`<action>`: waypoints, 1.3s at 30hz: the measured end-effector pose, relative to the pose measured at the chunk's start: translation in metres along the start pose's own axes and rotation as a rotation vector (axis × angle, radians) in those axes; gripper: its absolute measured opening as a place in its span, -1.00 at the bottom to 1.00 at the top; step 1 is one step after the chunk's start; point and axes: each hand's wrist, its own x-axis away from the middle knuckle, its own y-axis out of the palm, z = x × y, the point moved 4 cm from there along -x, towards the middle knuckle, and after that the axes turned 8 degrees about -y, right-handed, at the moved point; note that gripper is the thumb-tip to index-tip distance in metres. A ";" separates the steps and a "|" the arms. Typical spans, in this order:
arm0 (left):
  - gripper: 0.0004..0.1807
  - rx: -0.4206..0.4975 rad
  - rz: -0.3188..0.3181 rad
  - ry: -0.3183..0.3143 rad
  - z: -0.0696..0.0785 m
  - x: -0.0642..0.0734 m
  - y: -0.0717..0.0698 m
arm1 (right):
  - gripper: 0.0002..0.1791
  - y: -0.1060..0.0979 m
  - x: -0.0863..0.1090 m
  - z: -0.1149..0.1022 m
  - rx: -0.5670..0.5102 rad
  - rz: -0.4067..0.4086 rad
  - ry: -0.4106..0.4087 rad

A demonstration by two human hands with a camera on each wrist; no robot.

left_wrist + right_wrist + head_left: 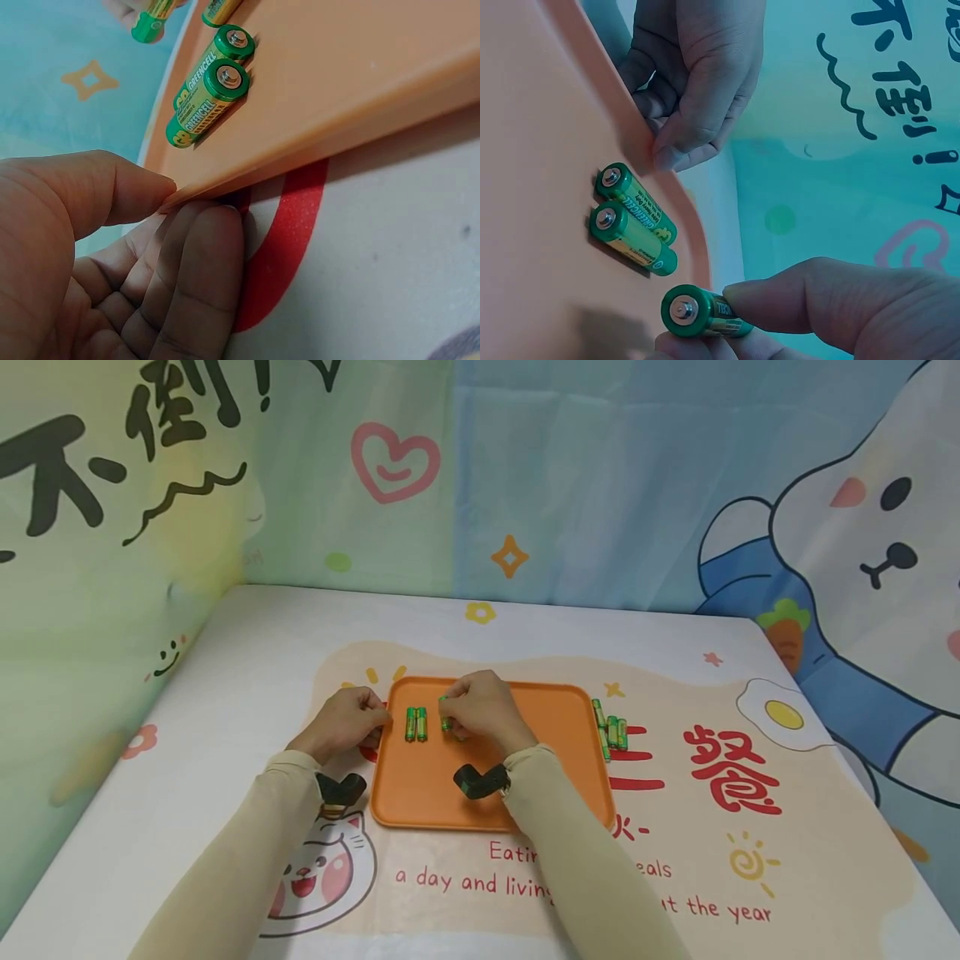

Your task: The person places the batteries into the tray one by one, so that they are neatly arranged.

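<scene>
Green-and-gold batteries (206, 106), orange tray (558, 727)

At the far side there is a wall of hanging printed cloth (585, 510), pale green toward the left and light blue toward the right. On its left part stand large black Chinese characters (60, 468); a pink outlined heart with a smile (393, 475) is nearer the middle. A big white cartoon animal in blue clothing (900, 610) fills the right. The white table surface (262, 635) carries a beige printed patch (840, 860). The light looks soft.
</scene>
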 end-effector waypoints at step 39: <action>-0.87 0.020 -0.018 0.019 0.000 0.000 0.000 | -0.53 0.023 -0.015 -0.008 0.309 -0.016 -0.020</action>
